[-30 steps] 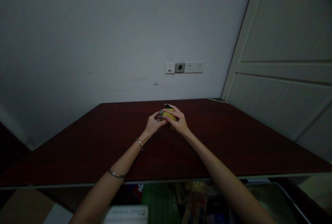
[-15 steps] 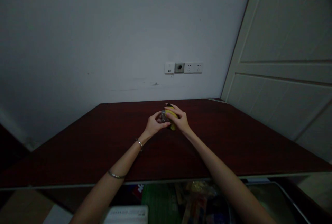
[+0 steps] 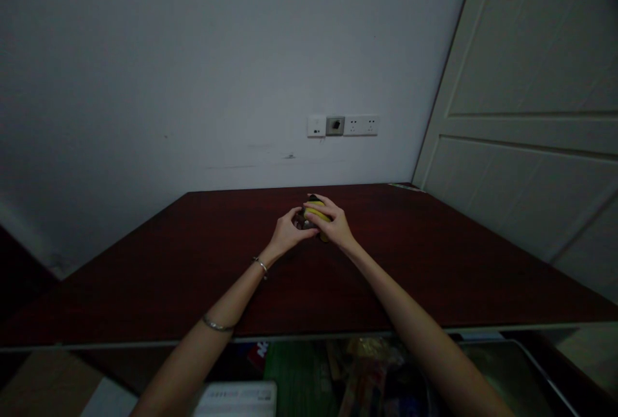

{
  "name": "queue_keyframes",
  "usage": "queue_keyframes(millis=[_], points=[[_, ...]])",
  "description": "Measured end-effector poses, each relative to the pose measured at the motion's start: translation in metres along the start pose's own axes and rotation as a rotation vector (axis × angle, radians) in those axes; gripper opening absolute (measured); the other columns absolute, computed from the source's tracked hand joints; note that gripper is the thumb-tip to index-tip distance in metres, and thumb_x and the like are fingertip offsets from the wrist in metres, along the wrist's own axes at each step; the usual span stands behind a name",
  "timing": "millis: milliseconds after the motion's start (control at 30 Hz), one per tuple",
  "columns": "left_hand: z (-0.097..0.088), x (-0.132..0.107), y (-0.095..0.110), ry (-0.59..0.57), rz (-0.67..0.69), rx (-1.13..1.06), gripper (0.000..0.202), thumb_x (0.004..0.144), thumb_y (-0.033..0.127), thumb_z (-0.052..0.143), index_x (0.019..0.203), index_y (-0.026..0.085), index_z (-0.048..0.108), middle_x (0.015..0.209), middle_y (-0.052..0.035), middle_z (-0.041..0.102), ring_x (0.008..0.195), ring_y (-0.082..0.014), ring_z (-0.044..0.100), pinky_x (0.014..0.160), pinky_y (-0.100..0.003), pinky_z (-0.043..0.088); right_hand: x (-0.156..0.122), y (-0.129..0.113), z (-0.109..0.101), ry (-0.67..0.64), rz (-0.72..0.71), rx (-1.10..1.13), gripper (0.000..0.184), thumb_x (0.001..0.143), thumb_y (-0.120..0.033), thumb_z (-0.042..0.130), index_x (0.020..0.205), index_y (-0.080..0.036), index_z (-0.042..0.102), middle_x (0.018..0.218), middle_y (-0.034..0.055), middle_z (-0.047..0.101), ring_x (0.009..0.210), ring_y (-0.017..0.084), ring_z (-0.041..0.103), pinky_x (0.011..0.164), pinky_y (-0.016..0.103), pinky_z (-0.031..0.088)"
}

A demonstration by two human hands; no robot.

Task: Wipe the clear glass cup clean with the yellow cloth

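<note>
A small yellow and black object (image 3: pixel 316 206) with a greyish, shiny part on its left side is held over the middle of the dark red tabletop (image 3: pixel 203 262). Its exact kind is too dim and small to make out. My right hand (image 3: pixel 337 225) wraps round it from the right, fingers over its top and thumb across its near side. From the left, my left hand (image 3: pixel 288 231) closes on the greyish part with thumb and fingers. The fingers hide much of the object. Whether it touches the tabletop, I cannot tell.
Under the table's front edge lies an opening with a white box (image 3: pixel 235 399), a green item (image 3: pixel 297 378) and several packets. A dark tray-like thing (image 3: pixel 512 372) is at the right. Behind stands a wall with sockets (image 3: pixel 361 125); a panelled door (image 3: pixel 526 147) is on the right.
The object has turned slightly between my hands, its yellow part shifting a little to the left and its greyish part showing differently. Both hands keep almost the same place.
</note>
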State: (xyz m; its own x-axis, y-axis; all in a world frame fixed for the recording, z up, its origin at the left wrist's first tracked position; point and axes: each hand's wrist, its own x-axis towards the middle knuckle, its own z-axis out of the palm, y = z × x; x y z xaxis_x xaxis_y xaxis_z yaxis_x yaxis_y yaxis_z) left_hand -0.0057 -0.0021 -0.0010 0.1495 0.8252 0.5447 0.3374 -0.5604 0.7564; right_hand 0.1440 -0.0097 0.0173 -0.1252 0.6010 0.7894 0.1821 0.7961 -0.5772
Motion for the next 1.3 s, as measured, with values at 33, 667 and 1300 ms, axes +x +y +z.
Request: queue_keyframes(millis=[33,667,1300], points=[[0.0,0.001,-0.002,0.01,-0.015,-0.013,0.057,0.054,0.025,0.074,0.107,0.011,0.057,0.093,-0.0083,0.065,0.082,-0.0188,0.06,0.075,-0.03,0.047,-0.001,-0.002,0.0,-0.041,-0.048,-0.024,0.024,0.074,-0.03,0.063,0.098,-0.028,0.068,0.121,0.0046,0.055,0.111,0.021,0.051,0.097,0.038,0.039],[-0.001,0.002,-0.001,-0.001,0.028,0.076,0.045,0.059,0.023,0.069,0.102,0.014,0.06,0.093,-0.0055,0.066,0.08,-0.0169,0.061,0.073,-0.027,0.047,-0.002,-0.004,-0.002,-0.14,-0.161,-0.154,0.028,0.076,-0.026,0.061,0.104,-0.029,0.065,0.126,0.0045,0.051,0.116,0.021,0.047,0.099,0.04,0.038],[0.0,0.001,0.005,-0.02,-0.147,-0.521,0.056,0.055,0.037,0.075,0.102,0.01,0.061,0.096,-0.01,0.066,0.083,-0.0202,0.062,0.075,-0.031,0.048,0.002,-0.012,-0.006,0.008,-0.006,0.096,0.029,0.079,-0.037,0.056,0.106,-0.028,0.064,0.126,0.0029,0.053,0.117,0.023,0.047,0.101,0.041,0.034]])
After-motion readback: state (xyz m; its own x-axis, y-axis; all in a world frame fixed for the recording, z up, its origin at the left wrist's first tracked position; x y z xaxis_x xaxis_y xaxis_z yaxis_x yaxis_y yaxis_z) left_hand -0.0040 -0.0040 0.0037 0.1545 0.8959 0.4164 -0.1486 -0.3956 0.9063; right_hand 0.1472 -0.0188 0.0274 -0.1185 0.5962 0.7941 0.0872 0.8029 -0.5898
